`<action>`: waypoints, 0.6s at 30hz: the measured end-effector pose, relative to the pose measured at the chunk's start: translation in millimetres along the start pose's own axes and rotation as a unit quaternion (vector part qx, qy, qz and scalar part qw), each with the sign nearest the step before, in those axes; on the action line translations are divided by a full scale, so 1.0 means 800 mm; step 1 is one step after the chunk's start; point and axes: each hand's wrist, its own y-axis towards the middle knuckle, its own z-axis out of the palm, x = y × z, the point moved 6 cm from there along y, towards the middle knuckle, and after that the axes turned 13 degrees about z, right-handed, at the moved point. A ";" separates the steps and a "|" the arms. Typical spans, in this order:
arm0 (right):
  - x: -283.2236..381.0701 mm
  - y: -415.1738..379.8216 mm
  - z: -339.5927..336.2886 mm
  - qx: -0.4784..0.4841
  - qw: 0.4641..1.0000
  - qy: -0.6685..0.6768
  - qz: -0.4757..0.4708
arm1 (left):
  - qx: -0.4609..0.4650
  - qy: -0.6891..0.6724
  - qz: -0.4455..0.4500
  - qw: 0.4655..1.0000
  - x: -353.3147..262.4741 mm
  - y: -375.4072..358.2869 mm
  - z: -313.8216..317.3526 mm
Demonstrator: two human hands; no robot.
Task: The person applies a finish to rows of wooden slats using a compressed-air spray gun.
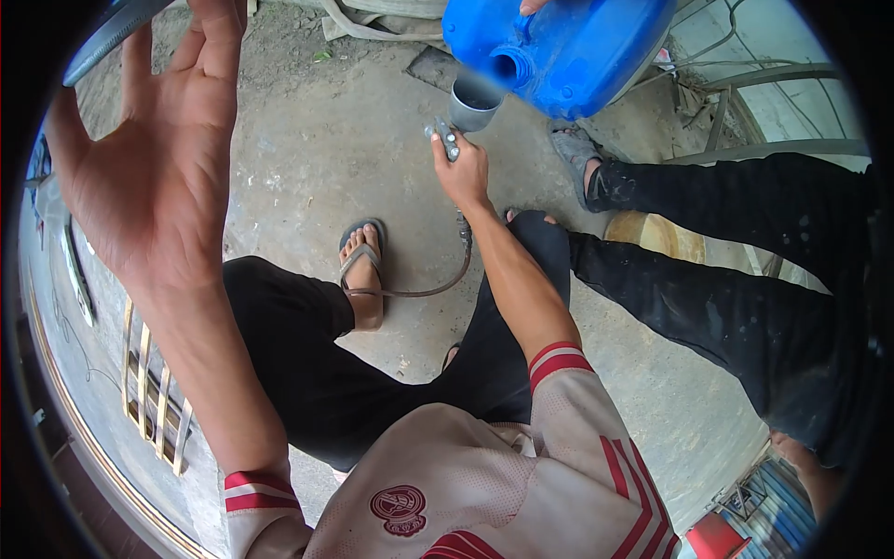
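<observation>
My right hand [463,175] is closed round a spray gun [448,140] with a grey metal cup [474,104] on top. A brown hose [445,287] runs from the gun's lower end towards my foot. Just over the cup, the open mouth of a tilted blue jerrycan [582,51] overlaps the cup's rim. Another person's fingertip [532,6] shows at the can's top edge. Raised at the left, palm towards me, my left hand [154,177] has its thumb and forefinger on a curved grey-blue thing [116,35], cut off by the view's edge.
Another person's legs in dark trousers [717,307] stand on the right, beside a round tan object [656,235]. My sandalled foot [361,265] rests on the concrete floor [289,200]. Wooden slats [144,373] lie at left; a red container [715,538] is lower right.
</observation>
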 end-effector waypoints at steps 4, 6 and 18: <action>-0.005 -0.003 -0.003 0.003 1.000 -0.008 0.002 | 0.000 0.010 0.009 1.000 -0.001 0.000 -0.001; -0.005 0.003 -0.001 0.002 1.000 -0.010 -0.001 | 0.003 0.015 0.010 1.000 -0.001 0.001 -0.001; -0.007 0.000 -0.002 0.010 1.000 0.000 0.012 | 0.014 0.050 0.035 0.998 -0.001 -0.001 -0.003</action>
